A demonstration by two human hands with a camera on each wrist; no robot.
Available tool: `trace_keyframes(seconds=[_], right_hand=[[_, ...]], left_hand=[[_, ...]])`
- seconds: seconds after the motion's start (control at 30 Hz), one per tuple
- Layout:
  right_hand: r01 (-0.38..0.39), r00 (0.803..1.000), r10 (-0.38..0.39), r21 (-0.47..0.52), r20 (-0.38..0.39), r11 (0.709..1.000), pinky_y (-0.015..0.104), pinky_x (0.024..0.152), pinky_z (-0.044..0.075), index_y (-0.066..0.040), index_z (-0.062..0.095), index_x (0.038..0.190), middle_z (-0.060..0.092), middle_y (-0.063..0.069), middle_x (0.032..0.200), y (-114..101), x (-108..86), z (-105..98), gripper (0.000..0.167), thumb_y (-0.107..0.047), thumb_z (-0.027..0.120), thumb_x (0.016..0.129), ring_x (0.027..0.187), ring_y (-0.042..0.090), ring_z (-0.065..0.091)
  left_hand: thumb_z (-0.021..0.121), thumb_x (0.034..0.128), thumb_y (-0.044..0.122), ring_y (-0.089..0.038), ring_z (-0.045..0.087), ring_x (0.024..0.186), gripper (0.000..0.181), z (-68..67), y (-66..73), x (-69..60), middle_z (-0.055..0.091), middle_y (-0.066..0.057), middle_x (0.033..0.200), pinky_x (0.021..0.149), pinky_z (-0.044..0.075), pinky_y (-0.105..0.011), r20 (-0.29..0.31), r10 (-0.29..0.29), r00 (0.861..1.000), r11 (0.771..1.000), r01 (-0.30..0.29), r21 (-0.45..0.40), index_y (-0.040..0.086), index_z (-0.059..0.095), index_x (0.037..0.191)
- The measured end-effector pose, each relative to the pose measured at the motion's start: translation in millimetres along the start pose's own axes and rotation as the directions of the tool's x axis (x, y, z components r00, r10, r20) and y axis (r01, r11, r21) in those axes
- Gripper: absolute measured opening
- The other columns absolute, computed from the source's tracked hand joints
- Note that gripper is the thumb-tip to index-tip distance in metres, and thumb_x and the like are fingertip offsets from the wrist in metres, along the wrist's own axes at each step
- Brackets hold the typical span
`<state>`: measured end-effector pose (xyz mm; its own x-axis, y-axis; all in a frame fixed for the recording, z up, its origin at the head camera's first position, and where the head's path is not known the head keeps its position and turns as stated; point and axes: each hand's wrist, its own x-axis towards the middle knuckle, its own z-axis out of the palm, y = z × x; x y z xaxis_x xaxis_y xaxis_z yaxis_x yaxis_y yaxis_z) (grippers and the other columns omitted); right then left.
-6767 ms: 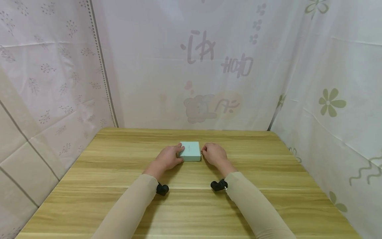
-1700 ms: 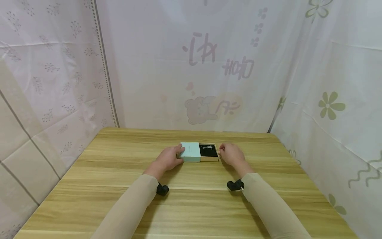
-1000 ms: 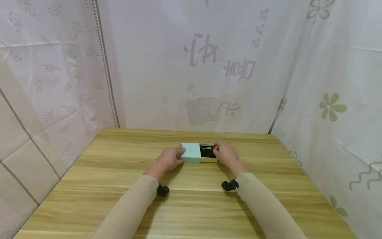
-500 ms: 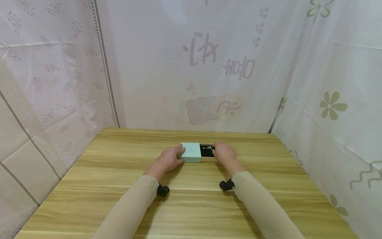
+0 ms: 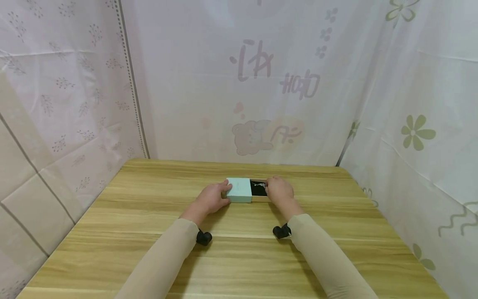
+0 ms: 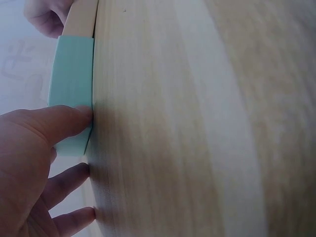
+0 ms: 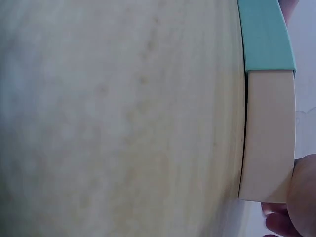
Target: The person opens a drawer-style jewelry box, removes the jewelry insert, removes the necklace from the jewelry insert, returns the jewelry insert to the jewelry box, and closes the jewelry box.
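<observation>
A mint-green jewelry box [image 5: 239,189] lies on the table, its cream drawer [image 5: 260,199] slid partway out to the right. Inside the drawer is a black pad [image 5: 257,190] bearing a small silvery piece of jewelry [image 5: 258,184]. My left hand [image 5: 210,197] grips the left end of the green sleeve [image 6: 74,71], with the thumb against its near side in the left wrist view. At the drawer's right end is my right hand [image 5: 280,192], fingers bent over into it. Those fingertips are hidden, so what they hold cannot be told. The right wrist view shows the cream drawer side [image 7: 270,133] beside the hand.
The wooden table [image 5: 239,265] extends around the box on all sides. Pale printed curtains [image 5: 186,83] hang behind it and along both sides. A small black camera [image 5: 204,238] sits at each wrist.
The drawer, closed at first, was drawn out rightward. My right hand then moved from its outer end to over its right part. The jewelry now slants slightly. My left hand stays put.
</observation>
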<state>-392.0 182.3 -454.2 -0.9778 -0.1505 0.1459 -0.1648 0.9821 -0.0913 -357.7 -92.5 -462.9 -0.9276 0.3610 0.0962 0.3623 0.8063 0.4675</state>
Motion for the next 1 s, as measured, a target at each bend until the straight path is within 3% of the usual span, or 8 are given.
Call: trace_keyframes(seconds=[0.2, 0.43, 0.67, 1.0], right_hand=[[0.036, 0.999, -0.035, 0.029, -0.024, 0.999, 0.048, 0.087, 0.06, -0.004, 0.079, 0.113, 0.059, 0.015, 0.118, 1.2, 0.8, 2.4, 0.019, -0.013, 0.064, 0.108, 0.104, 0.03, 0.058], [0.061, 0.998, -0.06, 0.042, -0.016, 0.997, 0.04, 0.074, 0.056, 0.002, 0.076, 0.105, 0.06, 0.021, 0.117, -0.3, 0.9, 1.1, 0.017, -0.008, 0.062, 0.106, 0.081, 0.024, 0.056], [0.084, 0.996, -0.082, 0.043, -0.042, 0.996, 0.048, 0.082, 0.064, 0.006, 0.073, 0.105, 0.065, 0.022, 0.112, 0.5, -0.4, -3.2, 0.017, -0.009, 0.064, 0.104, 0.083, 0.027, 0.064], [0.058, 0.997, -0.051, 0.135, -0.06, 0.989, 0.042, 0.073, 0.051, -0.005, 0.059, 0.095, 0.064, 0.013, 0.098, 3.9, -3.5, -14.0, 0.013, -0.012, 0.061, 0.106, 0.078, 0.025, 0.055]], left_hand=[[0.08, 0.1033, 0.021, -0.037, 0.049, 0.157, 0.067, -2.4, 2.5, -0.9, 0.041, -0.007, 0.176, 0.128, 0.045, -0.049, 0.002, 0.001, 1.0, 1.0, -0.001, -0.004, 0.015, 0.052, 0.164], [0.079, 0.1035, 0.021, -0.036, 0.049, 0.157, 0.066, -1.0, 0.4, -0.1, 0.041, -0.007, 0.175, 0.128, 0.045, -0.048, 0.0, -0.001, 1.0, 1.0, 0.001, 0.003, 0.015, 0.053, 0.164], [0.079, 0.1034, 0.021, -0.037, 0.048, 0.157, 0.066, -1.6, 1.6, -1.9, 0.041, -0.009, 0.175, 0.128, 0.045, -0.049, -0.002, 0.008, 1.0, 1.0, -0.008, 0.0, 0.014, 0.053, 0.164], [0.079, 0.1034, 0.021, -0.038, 0.05, 0.157, 0.066, -1.0, 0.8, -2.3, 0.042, -0.009, 0.175, 0.127, 0.045, -0.049, -0.009, 0.012, 1.0, 1.0, -0.012, 0.014, 0.014, 0.053, 0.164]])
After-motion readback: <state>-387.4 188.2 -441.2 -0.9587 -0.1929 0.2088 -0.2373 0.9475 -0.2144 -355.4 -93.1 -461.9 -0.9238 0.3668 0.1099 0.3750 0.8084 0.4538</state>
